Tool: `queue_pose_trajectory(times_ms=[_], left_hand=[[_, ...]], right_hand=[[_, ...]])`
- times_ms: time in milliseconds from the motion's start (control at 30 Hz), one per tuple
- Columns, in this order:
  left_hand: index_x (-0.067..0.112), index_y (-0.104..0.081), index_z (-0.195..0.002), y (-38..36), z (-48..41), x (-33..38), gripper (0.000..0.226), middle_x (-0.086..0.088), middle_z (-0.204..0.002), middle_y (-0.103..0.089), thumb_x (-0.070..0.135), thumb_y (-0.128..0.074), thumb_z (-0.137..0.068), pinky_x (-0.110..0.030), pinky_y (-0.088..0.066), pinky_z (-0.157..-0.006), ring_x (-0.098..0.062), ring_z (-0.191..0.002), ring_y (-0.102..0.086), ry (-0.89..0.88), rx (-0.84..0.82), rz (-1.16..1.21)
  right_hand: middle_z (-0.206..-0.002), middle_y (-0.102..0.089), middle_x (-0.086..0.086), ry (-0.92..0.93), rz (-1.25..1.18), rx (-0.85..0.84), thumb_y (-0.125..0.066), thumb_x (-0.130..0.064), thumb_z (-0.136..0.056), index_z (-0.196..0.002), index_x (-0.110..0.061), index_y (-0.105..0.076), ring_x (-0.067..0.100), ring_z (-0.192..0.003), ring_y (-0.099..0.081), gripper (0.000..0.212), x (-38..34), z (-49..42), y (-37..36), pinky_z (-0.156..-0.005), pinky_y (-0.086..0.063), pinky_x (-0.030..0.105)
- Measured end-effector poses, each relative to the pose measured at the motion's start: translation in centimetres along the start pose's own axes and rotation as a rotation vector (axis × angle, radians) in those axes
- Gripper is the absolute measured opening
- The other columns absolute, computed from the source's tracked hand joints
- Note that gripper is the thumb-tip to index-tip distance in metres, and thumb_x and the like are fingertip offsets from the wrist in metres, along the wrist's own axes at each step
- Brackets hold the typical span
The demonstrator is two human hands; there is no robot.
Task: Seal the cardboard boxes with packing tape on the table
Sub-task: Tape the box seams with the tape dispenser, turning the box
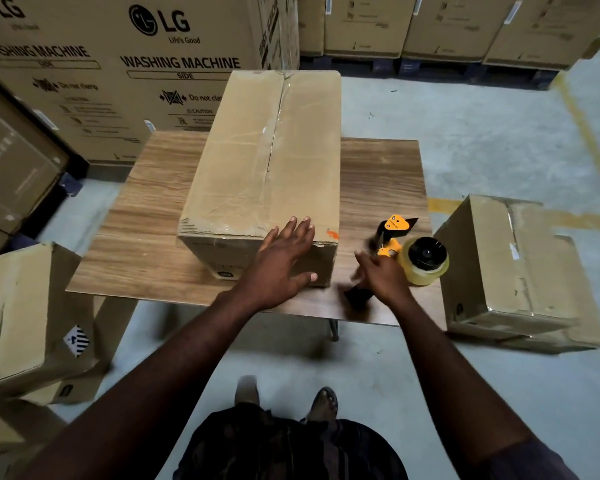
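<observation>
- Left hand, fingers straight and spread, rested against the near end of the long brown cardboard box.
- Right hand, blurred, had its fingers curled round the black handle of the orange tape dispenser with clear tape roll, just right of the box.
- Box lay lengthwise on the wood-grain table.
- Printed washing-machine cartons stood behind.

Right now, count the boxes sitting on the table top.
1. One long box lies along the middle of the table, with the left hand at its near end. Other boxes stand on the floor beside the table, not on it.
</observation>
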State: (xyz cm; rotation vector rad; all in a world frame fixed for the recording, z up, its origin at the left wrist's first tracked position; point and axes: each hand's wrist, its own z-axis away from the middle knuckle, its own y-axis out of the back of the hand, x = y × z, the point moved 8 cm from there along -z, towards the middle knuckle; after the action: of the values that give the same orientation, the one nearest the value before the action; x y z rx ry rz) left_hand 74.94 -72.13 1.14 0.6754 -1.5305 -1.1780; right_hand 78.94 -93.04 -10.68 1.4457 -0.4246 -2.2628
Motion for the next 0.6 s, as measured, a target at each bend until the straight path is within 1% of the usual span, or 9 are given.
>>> queue_pose_trajectory(times_ms=[67, 133, 167, 233, 267, 333, 400, 500, 600], left_hand=[[0.018, -0.019, -0.160, -0.1, 0.1, 0.0, 0.087, 0.002, -0.167, -0.006, 0.040, -0.067, -0.091, -0.030, 0.007, -0.120, -0.011, -0.152, 0.004, -0.001, 0.013, -0.011], [0.018, -0.019, -0.160, -0.2, 0.1, 0.0, 0.086, 0.001, -0.167, -0.007, 0.045, -0.062, -0.090, -0.031, 0.006, -0.120, -0.011, -0.152, 0.004, -0.009, 0.021, -0.016], [0.018, -0.019, -0.160, -0.2, 0.1, -0.1, 0.087, 0.001, -0.167, -0.007, 0.048, -0.058, -0.088, -0.032, 0.005, -0.121, -0.012, -0.152, 0.003, -0.007, 0.022, -0.014], [0.018, -0.019, -0.160, -0.3, 0.1, -0.2, 0.089, 0.002, -0.167, -0.007, 0.050, -0.053, -0.085, -0.035, 0.002, -0.122, -0.013, -0.153, 0.002, 0.002, 0.017, -0.009], [0.018, -0.018, -0.160, -0.3, 0.1, -0.2, 0.089, 0.002, -0.167, -0.007, 0.050, -0.053, -0.085, -0.036, 0.002, -0.123, -0.013, -0.153, 0.002, 0.003, 0.017, -0.010], [0.018, -0.019, -0.160, -0.3, 0.2, -0.2, 0.088, 0.001, -0.167, -0.008, 0.048, -0.056, -0.087, -0.036, 0.002, -0.122, -0.014, -0.153, 0.001, -0.005, 0.031, -0.009], [0.017, -0.020, -0.160, -0.2, 0.2, -0.1, 0.086, 0.001, -0.167, -0.010, 0.045, -0.061, -0.089, -0.034, 0.002, -0.121, -0.014, -0.153, 0.000, -0.014, 0.052, -0.001], [0.018, -0.019, -0.160, -0.2, 0.2, -0.1, 0.086, 0.001, -0.167, -0.009, 0.040, -0.067, -0.091, -0.033, 0.003, -0.121, -0.014, -0.154, 0.000, -0.009, 0.061, -0.008], [0.018, -0.020, -0.160, -0.2, 0.2, -0.1, 0.085, 0.001, -0.167, -0.009, 0.039, -0.066, -0.092, -0.032, 0.004, -0.121, -0.015, -0.154, -0.001, -0.015, 0.070, -0.018]], right_hand=[[-0.103, -0.071, -0.010, 0.119, -0.320, 0.069, -0.046, -0.060, -0.098, -0.106, -0.022, -0.066, 0.009, -0.097, -0.067, 0.043, -2.8, 1.0, -1.9, -0.096, -0.052, 0.042], [-0.125, -0.060, -0.016, 0.188, -0.448, 0.076, -0.036, -0.055, -0.104, -0.131, -0.025, -0.054, 0.003, -0.116, -0.056, 0.044, -4.4, 2.1, -4.6, -0.107, -0.041, 0.034], [-0.136, -0.055, -0.013, 0.210, -0.474, 0.074, -0.030, -0.060, -0.103, -0.142, -0.021, -0.047, 0.005, -0.126, -0.051, 0.057, -5.0, 2.7, -5.9, -0.111, -0.035, 0.027], [-0.154, -0.042, -0.008, 0.210, -0.483, 0.121, -0.020, -0.083, -0.090, -0.153, -0.020, -0.037, 0.003, -0.141, -0.037, 0.091, -5.0, 3.5, -7.5, -0.115, -0.025, 0.016], [-0.156, -0.038, -0.009, 0.210, -0.485, 0.146, -0.016, -0.089, -0.084, -0.156, -0.020, -0.034, 0.001, -0.143, -0.033, 0.101, -4.9, 3.6, -7.9, -0.116, -0.023, 0.015], [-0.159, -0.037, -0.004, 0.247, -0.452, 0.208, -0.012, -0.091, -0.082, -0.157, -0.019, -0.032, 0.003, -0.145, -0.031, 0.105, -5.0, 3.7, -7.9, -0.118, -0.023, 0.019], [-0.161, -0.036, 0.001, 0.310, -0.381, 0.239, -0.010, -0.086, -0.088, -0.157, -0.018, -0.031, 0.007, -0.146, -0.031, 0.099, -5.0, 3.7, -7.6, -0.120, -0.024, 0.025], [-0.157, -0.042, 0.007, 0.402, -0.177, 0.248, -0.016, -0.072, -0.099, -0.157, -0.016, -0.028, 0.022, -0.143, -0.041, 0.082, -4.7, 3.2, -7.7, -0.115, -0.038, 0.044], [-0.150, -0.049, 0.012, 0.398, -0.057, 0.206, -0.022, -0.067, -0.100, -0.157, -0.013, -0.026, 0.029, -0.135, -0.050, 0.079, -4.2, 2.5, -7.5, -0.105, -0.046, 0.047]])
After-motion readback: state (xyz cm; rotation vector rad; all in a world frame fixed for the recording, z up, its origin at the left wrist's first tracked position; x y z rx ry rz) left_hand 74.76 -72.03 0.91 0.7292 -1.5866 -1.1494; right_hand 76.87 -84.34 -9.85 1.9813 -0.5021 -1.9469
